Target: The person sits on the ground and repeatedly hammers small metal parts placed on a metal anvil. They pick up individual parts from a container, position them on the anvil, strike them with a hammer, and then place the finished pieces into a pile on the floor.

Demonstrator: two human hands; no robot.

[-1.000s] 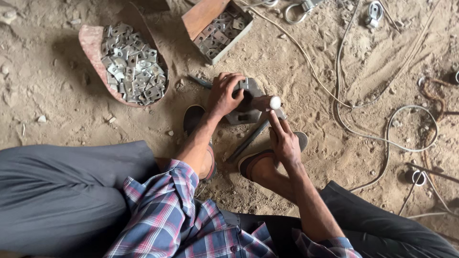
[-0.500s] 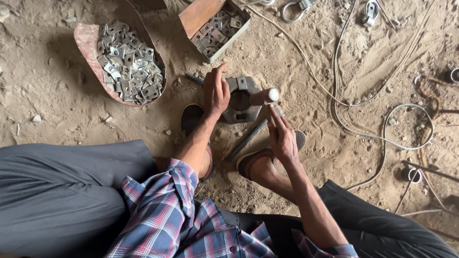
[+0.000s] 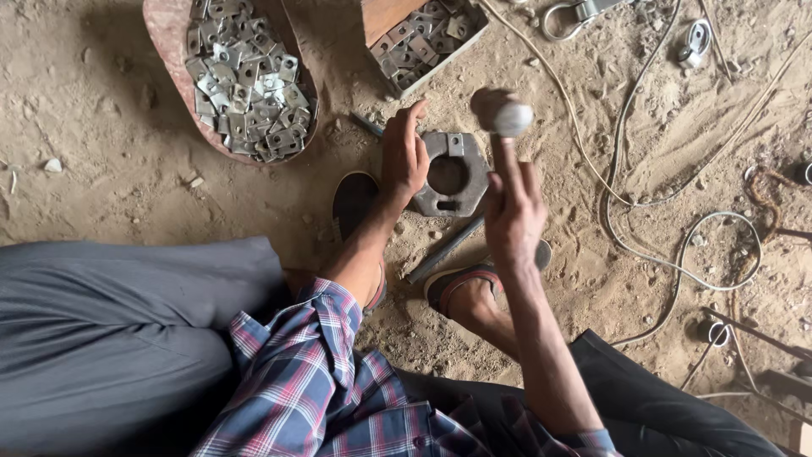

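Observation:
My left hand [image 3: 404, 156] lies flat against the left edge of a heavy octagonal metal block [image 3: 440, 201] with a round hole, fingers stretched out and holding nothing. A small square metal plate [image 3: 457, 145] rests on the block's top edge. My right hand [image 3: 513, 211] grips the handle of a hammer. Its blurred head [image 3: 505, 114] is raised above the block's upper right corner.
A reddish pan [image 3: 165, 68] heaped with several small metal plates sits at the upper left. A wooden box [image 3: 385, 13] of similar plates is behind the block. A steel rod [image 3: 444, 250] lies under the block by my sandalled feet [image 3: 465, 288]. Cables [image 3: 643, 195] and hardware lie over the dirt on the right.
The hammer head has lifted off the block and now hangs above it. My left hand has slid off the block's top to its left edge.

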